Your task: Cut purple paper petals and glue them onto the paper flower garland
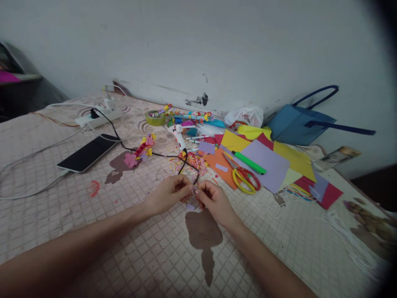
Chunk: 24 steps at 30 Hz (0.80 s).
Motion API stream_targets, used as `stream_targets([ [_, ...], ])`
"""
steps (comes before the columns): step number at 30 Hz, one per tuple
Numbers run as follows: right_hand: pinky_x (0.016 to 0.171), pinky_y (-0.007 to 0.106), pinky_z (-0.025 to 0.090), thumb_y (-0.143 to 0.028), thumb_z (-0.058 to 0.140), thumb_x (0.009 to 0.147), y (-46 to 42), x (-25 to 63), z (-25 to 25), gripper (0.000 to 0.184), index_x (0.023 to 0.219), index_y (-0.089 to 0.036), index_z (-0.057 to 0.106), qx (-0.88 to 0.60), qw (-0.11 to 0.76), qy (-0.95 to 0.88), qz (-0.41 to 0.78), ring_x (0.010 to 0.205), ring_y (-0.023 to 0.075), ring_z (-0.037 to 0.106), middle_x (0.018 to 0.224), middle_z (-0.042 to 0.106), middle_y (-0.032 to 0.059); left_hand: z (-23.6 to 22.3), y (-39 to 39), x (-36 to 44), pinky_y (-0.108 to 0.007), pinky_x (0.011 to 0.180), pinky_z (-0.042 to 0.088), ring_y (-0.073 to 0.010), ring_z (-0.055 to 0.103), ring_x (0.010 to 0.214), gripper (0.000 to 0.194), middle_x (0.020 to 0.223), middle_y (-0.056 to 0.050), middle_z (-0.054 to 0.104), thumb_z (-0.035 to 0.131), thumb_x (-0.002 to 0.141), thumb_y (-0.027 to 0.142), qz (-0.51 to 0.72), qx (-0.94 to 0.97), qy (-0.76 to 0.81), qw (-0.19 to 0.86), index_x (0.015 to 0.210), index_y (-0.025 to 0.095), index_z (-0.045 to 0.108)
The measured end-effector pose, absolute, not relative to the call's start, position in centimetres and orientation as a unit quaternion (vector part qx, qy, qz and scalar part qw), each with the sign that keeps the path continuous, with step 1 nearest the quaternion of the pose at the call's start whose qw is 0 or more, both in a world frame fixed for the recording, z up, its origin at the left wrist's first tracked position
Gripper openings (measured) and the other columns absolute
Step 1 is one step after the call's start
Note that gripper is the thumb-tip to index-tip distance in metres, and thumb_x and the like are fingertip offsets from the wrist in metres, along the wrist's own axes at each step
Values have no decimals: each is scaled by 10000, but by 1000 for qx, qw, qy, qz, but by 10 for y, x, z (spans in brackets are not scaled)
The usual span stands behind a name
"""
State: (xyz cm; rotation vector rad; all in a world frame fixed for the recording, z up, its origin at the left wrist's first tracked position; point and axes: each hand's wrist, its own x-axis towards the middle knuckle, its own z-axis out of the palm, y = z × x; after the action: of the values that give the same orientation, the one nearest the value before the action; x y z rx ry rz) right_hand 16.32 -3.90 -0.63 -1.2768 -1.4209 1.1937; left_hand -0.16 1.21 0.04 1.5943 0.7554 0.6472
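Observation:
My left hand [173, 191] and my right hand [214, 202] meet over the middle of the table. Thumbs and fingers of both are pinched on a tiny light purple piece of paper [194, 188], mostly hidden by the fingertips. Just below them a small purple paper scrap [190, 207] lies on the patterned tablecloth. Beyond the hands sits a heap of pink and yellow paper bits [197, 161], with the black cord [161, 155] of a white glue gun [178, 136] crossing it. Yellow and red scissors [243, 178] rest to the right of my hands.
Coloured paper sheets [266, 159] and a green cutter [249, 162] lie at right, a blue bag [300, 124] behind. At left are a tablet [89, 153], a power strip [99, 118] and a foam-flower decoration [141, 151]. A tape roll [156, 120] stands near the wall.

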Motion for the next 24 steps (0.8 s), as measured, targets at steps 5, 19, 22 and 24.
stream_targets([
  [5, 453, 215, 402, -390, 518, 841, -40, 163, -6, 233, 715, -194, 508, -511, 411, -578, 485, 456, 89, 469, 547, 501, -50, -1, 11, -2, -210, 548, 407, -101, 523, 594, 204, 638, 2, 557, 518, 827, 325, 281, 714, 322, 555, 739, 141, 535],
  [19, 409, 186, 442, -467, 501, 834, -35, 166, -11, 310, 728, -176, 520, -509, 443, -533, 510, 451, 72, 501, 604, 536, -35, -7, 16, -1, -205, 522, 410, -98, 529, 547, 224, 587, 11, 563, 531, 803, 351, 250, 666, 347, 611, 705, 149, 523],
  [22, 411, 192, 435, -462, 524, 824, -34, 167, -12, 296, 728, -182, 503, -507, 442, -534, 512, 445, 74, 486, 594, 523, -41, -6, 16, 0, -209, 527, 417, -100, 534, 551, 237, 595, 6, 569, 514, 812, 361, 245, 667, 345, 614, 701, 151, 520],
  [24, 409, 194, 414, -446, 530, 825, -34, 167, -12, 282, 721, -187, 493, -511, 435, -548, 499, 433, 75, 461, 562, 490, -52, -7, 16, 0, -214, 541, 425, -103, 540, 559, 255, 604, 5, 574, 508, 816, 385, 238, 675, 340, 610, 720, 151, 537],
])
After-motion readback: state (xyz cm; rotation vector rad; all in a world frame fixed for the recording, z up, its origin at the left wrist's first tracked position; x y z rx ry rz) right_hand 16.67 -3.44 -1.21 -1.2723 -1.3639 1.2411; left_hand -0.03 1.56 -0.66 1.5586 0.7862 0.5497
